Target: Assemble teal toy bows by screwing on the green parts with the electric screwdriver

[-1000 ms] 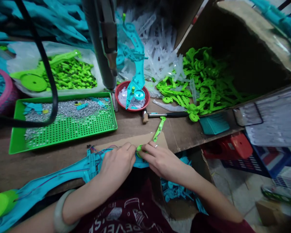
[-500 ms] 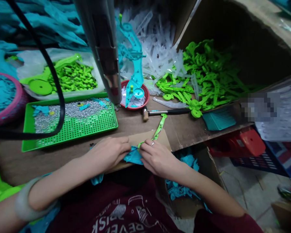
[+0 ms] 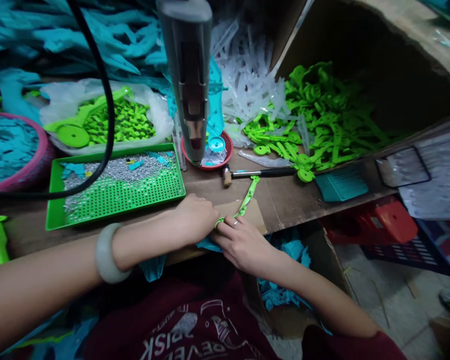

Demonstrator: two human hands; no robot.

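Close together at the table's front edge, both hands work over a flat piece of cardboard (image 3: pixel 258 214). My right hand (image 3: pixel 243 244), with a ring on one finger, is closed on the near end of a long bright green plastic arm (image 3: pixel 250 192). That arm's far end points away across the cardboard. My left hand (image 3: pixel 197 220) lies against it with curled fingers; its fingertips and whatever they pinch are hidden. Below the hands shows a bit of a blue plastic part (image 3: pixel 209 245), mostly covered by them.
A grey cylindrical tool (image 3: pixel 187 65) resembling an electric screwdriver hangs ahead. A hammer (image 3: pixel 262 173) lies beyond the cardboard. Left stands a green perforated tray (image 3: pixel 135 204) of small metal pieces; behind are a red basket (image 3: pixel 227 155) and piled green parts (image 3: pixel 322 110). A black cable (image 3: pixel 110 110) loops at left.
My left hand has shifted right and forward, up against my right hand, covering more of the blue part. The view has turned slightly left. My right hand keeps its hold.
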